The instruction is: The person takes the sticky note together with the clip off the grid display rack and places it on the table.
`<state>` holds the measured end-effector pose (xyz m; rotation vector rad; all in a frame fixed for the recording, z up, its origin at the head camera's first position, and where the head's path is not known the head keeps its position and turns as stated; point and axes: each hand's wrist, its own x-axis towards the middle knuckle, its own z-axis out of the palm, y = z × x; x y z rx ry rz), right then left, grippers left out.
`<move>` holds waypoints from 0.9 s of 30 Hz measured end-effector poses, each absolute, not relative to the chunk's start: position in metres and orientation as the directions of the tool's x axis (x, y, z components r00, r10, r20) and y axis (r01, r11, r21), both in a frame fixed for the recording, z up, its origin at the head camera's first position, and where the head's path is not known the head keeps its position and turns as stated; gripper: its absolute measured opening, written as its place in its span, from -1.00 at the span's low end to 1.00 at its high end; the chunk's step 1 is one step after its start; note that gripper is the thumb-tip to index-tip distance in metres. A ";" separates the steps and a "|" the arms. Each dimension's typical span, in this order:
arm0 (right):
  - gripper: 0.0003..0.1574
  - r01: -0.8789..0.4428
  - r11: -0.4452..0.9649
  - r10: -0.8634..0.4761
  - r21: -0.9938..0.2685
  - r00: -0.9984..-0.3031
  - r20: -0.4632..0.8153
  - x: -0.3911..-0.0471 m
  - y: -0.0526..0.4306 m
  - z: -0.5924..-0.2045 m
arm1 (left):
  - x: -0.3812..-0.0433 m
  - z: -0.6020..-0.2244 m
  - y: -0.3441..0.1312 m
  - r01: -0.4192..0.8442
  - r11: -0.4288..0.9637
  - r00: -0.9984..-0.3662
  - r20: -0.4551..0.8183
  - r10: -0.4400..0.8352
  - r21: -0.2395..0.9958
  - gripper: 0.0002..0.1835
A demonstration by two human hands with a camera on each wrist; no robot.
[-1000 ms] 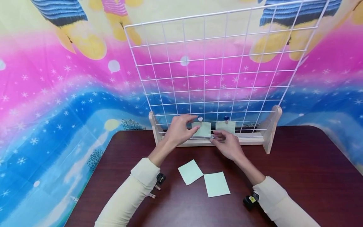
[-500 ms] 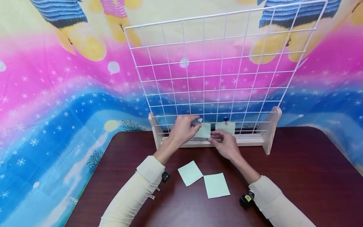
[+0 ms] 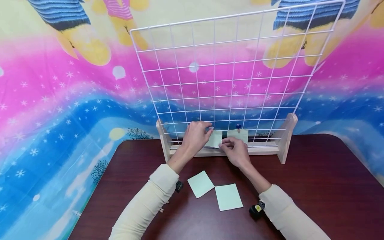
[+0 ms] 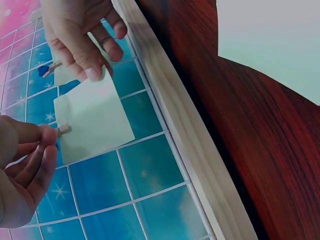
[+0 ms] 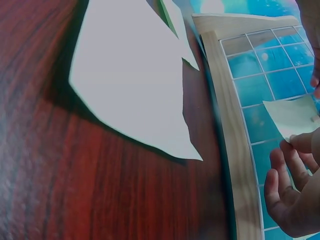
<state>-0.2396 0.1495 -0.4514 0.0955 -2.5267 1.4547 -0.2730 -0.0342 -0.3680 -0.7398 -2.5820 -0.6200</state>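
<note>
A pale green sticky note [image 3: 214, 139] hangs low on the white wire grid [image 3: 237, 16]. My left hand [image 3: 193, 137] pinches the small wooden clothespin [image 4: 64, 129] at that note's top edge; in the head view the fingers partly cover its white heart. With thumb and index finger, my right hand [image 3: 237, 151] pinches the note's lower right corner, lifted slightly off the wires in the left wrist view. Just to the right, a second sticky note [image 3: 243, 135] hangs from a clothespin with a dark blue heart [image 3: 238, 126], partly behind my right hand.
Two more notes lie on the dark wooden table, a left one [image 3: 201, 184] and a right one [image 3: 229, 197], corners meeting. The grid stands in a wooden base [image 3: 264, 151]. Small clothespins [image 3: 162, 210] lie mostly hidden beside my left sleeve. A patterned cloth hangs behind.
My left hand has moved right onto the white-heart clothespin, its fingers closing on it. My right hand has shifted slightly left and now pinches the note's corner.
</note>
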 end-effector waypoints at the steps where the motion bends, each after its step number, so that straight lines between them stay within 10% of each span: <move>1: -0.77 -0.167 0.508 0.055 -0.845 -0.973 0.226 -0.240 0.149 -0.451 | -0.274 -0.368 -0.034 0.570 0.765 -0.785 0.473 0.400 0.299 -0.75; 27: -0.80 -0.134 0.525 0.018 -0.841 -0.986 0.168 -0.232 0.157 -0.440 | -0.282 -0.378 -0.041 0.646 0.672 -0.693 0.646 0.319 0.361 -0.90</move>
